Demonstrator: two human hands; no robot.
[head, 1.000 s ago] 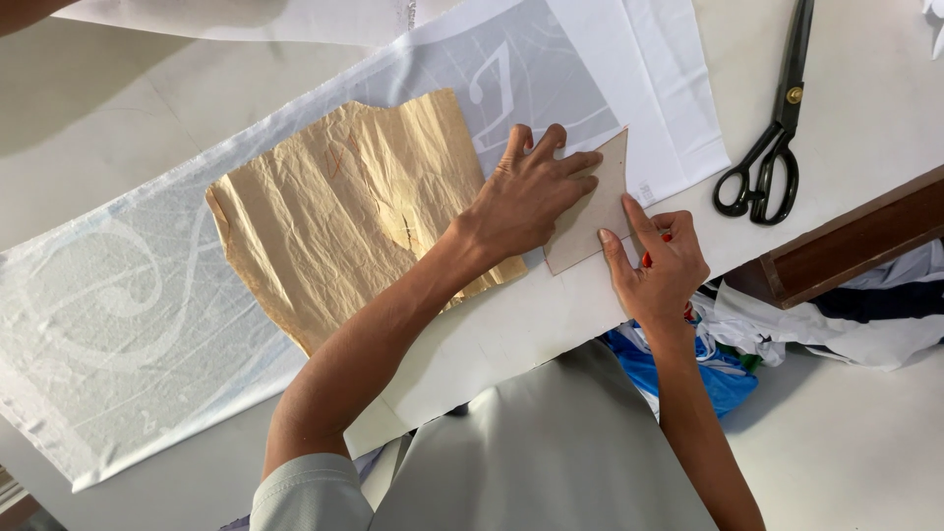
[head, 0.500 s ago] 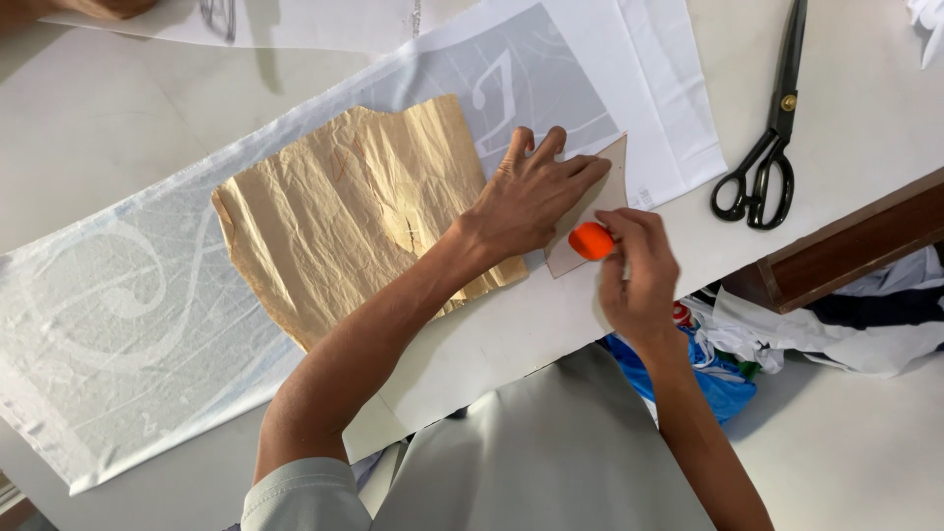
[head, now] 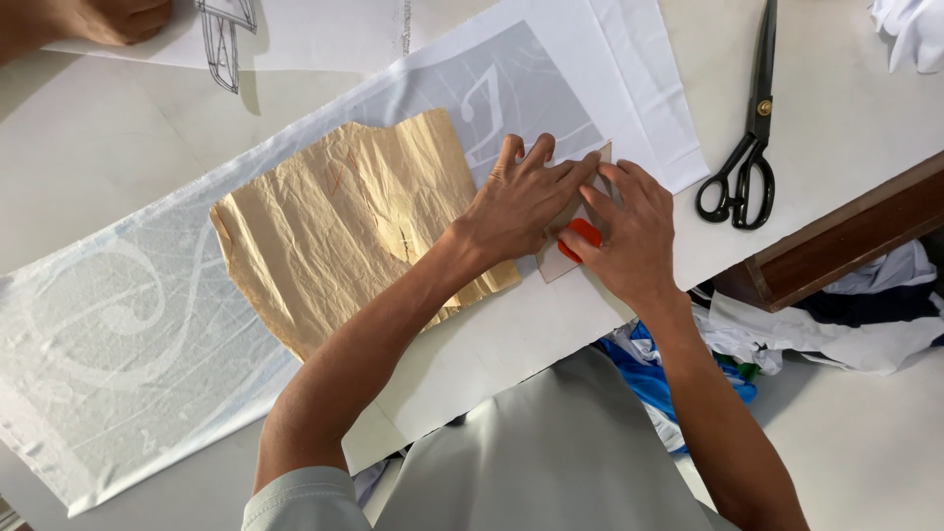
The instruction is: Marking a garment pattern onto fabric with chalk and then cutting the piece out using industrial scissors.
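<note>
Left hand [head: 521,202] flat, fingers spread, palm down, pressing the crumpled tan paper pattern piece [head: 344,221] and a small stiff beige card [head: 570,246] at its right edge; not gripping anything, just holding them down. Right hand [head: 629,231] pinched around a small orange piece of chalk [head: 582,236], tip at the card's edge, right beside the left fingertips; the two hands touch or nearly touch there. Pattern piece lies on a long strip of sheer white fabric with pale swirl print [head: 128,324], which runs diagonally across the off-white table [head: 836,108]. Black-handled scissors [head: 747,147] lie closed on the table right of the hands, apart from the fabric. Top left: another person's hand [head: 108,20] on a white paper sheet [head: 315,34]. Heap of white, blue and dark cloth [head: 836,315] below the table's brown wooden edge, lower right.
</note>
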